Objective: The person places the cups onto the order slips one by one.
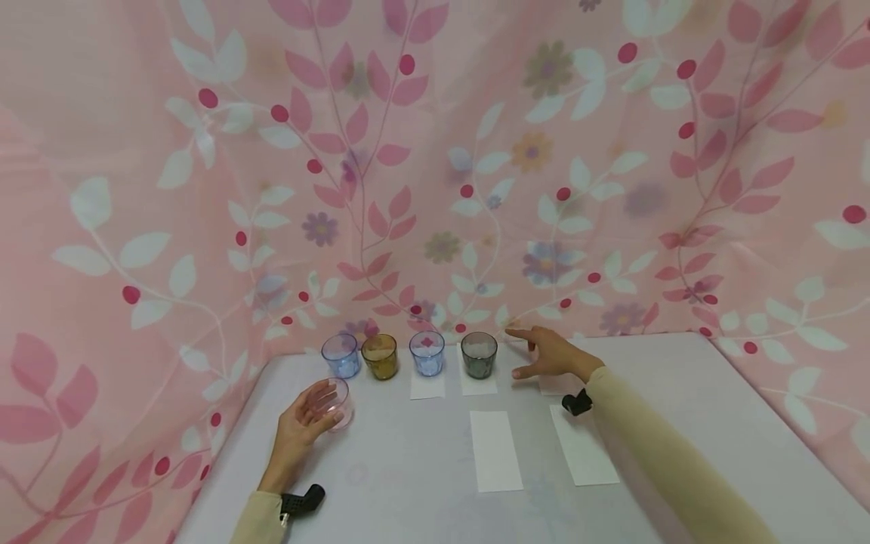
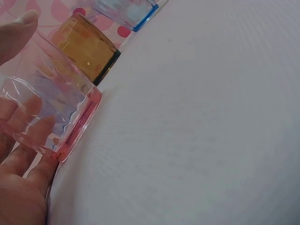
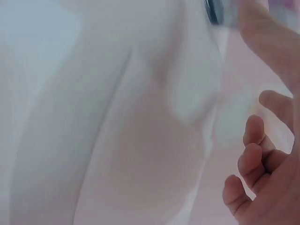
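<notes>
Beige sleeve (image 1: 680, 457) nearest; left hand (image 1: 300, 427) holds pink glass (image 1: 343, 402), blue glass (image 1: 342, 357) blocking twelve o'clock; right hand (image 1: 552, 355) spread wide, grey glass (image 1: 479, 357) at nine.

I can see a pale counter (image 1: 394, 453) bearing a blue glass (image 1: 341, 358) and an amber glass (image 1: 381, 358) just beyond the left fingers (image 1: 331, 421), with white papers (image 1: 496, 452) leftward and nearside of the right fingers (image 1: 527, 371).

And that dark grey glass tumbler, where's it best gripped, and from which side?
I'd grip the dark grey glass tumbler around its wall, below the rim, probably from the right: it stands upright and narrows toward its base, the right hand is on that side, and a blue glass tumbler stands to its left.
</notes>
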The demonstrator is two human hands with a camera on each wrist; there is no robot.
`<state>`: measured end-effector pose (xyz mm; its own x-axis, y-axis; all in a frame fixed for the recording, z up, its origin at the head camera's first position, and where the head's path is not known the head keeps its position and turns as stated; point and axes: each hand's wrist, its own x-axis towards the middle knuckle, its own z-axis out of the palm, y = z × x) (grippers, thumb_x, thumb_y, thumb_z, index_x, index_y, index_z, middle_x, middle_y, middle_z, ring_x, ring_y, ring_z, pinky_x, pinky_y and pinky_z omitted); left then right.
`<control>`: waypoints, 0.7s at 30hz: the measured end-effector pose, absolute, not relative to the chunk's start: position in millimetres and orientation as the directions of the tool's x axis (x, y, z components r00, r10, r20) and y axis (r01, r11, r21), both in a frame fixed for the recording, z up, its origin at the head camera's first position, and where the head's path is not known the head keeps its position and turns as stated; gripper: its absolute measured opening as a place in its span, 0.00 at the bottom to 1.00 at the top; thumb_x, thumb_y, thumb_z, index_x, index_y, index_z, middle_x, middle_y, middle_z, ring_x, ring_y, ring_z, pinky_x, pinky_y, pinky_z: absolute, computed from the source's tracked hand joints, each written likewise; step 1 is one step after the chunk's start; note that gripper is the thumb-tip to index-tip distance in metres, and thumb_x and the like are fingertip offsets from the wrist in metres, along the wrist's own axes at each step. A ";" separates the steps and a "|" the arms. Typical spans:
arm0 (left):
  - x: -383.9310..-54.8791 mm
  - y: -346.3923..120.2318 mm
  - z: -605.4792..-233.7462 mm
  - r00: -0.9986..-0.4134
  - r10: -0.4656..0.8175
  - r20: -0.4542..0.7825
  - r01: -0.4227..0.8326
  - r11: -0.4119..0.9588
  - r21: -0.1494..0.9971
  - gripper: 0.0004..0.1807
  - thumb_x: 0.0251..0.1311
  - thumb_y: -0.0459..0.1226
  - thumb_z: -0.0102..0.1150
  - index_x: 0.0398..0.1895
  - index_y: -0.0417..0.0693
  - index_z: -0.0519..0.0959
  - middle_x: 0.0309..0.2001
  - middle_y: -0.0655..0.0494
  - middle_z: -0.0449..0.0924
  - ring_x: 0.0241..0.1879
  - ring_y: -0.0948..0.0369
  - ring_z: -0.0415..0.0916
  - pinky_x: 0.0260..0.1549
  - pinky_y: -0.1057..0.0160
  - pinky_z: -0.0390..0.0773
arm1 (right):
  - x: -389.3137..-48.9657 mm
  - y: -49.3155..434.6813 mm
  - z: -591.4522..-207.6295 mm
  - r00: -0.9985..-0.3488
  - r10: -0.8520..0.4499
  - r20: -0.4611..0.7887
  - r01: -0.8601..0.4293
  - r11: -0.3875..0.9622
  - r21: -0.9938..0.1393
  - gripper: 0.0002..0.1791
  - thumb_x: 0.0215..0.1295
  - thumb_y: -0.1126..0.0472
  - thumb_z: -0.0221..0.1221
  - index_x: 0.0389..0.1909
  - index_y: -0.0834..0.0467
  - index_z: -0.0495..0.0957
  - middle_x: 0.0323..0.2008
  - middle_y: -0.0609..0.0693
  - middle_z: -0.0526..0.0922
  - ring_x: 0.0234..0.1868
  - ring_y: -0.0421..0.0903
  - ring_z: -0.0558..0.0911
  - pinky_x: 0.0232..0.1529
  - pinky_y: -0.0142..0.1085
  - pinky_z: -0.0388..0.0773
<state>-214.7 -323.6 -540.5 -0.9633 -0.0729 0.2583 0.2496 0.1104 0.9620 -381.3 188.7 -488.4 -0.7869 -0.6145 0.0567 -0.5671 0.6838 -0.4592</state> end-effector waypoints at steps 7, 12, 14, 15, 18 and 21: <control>-213.9 -325.2 -541.3 -0.964 -0.073 0.257 0.247 0.117 0.962 0.39 0.63 0.24 0.70 0.77 0.32 0.65 0.72 0.29 0.71 0.67 0.55 0.80 0.59 0.72 0.81 | -380.1 236.7 -494.9 -0.816 -0.577 0.020 -0.504 0.695 -0.513 0.57 0.55 0.45 0.80 0.82 0.55 0.63 0.43 0.58 0.76 0.40 0.49 0.70 0.38 0.39 0.67; -213.3 -326.0 -542.0 -0.965 -0.059 0.256 0.248 0.115 0.962 0.39 0.64 0.24 0.69 0.77 0.32 0.64 0.72 0.30 0.71 0.66 0.58 0.81 0.59 0.72 0.81 | -376.8 263.0 -505.0 -0.839 -0.545 0.015 -0.466 0.703 -0.536 0.58 0.52 0.45 0.82 0.81 0.54 0.64 0.31 0.50 0.69 0.34 0.43 0.66 0.37 0.35 0.65; -213.6 -326.0 -542.2 -0.965 -0.055 0.256 0.249 0.113 0.962 0.39 0.64 0.24 0.69 0.77 0.32 0.64 0.72 0.29 0.70 0.67 0.57 0.80 0.60 0.72 0.81 | -374.3 271.6 -507.5 -0.845 -0.534 0.022 -0.456 0.698 -0.552 0.58 0.51 0.45 0.82 0.81 0.54 0.65 0.28 0.47 0.64 0.31 0.41 0.63 0.36 0.35 0.64; -213.8 -326.1 -542.2 -0.965 -0.053 0.256 0.249 0.115 0.962 0.39 0.65 0.24 0.69 0.77 0.32 0.64 0.73 0.29 0.70 0.67 0.57 0.80 0.60 0.72 0.80 | -372.9 275.4 -508.3 -0.846 -0.532 0.028 -0.454 0.693 -0.560 0.58 0.51 0.46 0.83 0.81 0.55 0.65 0.27 0.47 0.63 0.30 0.41 0.63 0.35 0.34 0.63; -214.4 -326.0 -542.5 -0.965 -0.050 0.256 0.250 0.114 0.962 0.39 0.65 0.24 0.69 0.77 0.33 0.64 0.73 0.29 0.70 0.68 0.56 0.79 0.60 0.72 0.80 | -368.6 283.9 -509.3 -0.860 -0.510 0.020 -0.429 0.700 -0.571 0.58 0.50 0.45 0.83 0.81 0.54 0.66 0.26 0.46 0.62 0.30 0.41 0.62 0.35 0.34 0.62; -215.3 -325.1 -543.4 -0.966 -0.051 0.254 0.247 0.117 0.962 0.39 0.65 0.25 0.69 0.77 0.33 0.65 0.73 0.30 0.70 0.68 0.58 0.79 0.61 0.73 0.80 | -367.3 288.8 -513.1 -0.862 -0.506 0.013 -0.422 0.703 -0.572 0.57 0.50 0.45 0.83 0.80 0.55 0.66 0.28 0.47 0.64 0.31 0.41 0.63 0.36 0.34 0.63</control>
<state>-215.3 -325.1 -543.4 -0.9659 -0.0507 0.2539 0.2467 0.1173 0.9620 -367.3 288.8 -513.1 -0.8622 -0.5064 0.0130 -0.4218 0.7033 -0.5722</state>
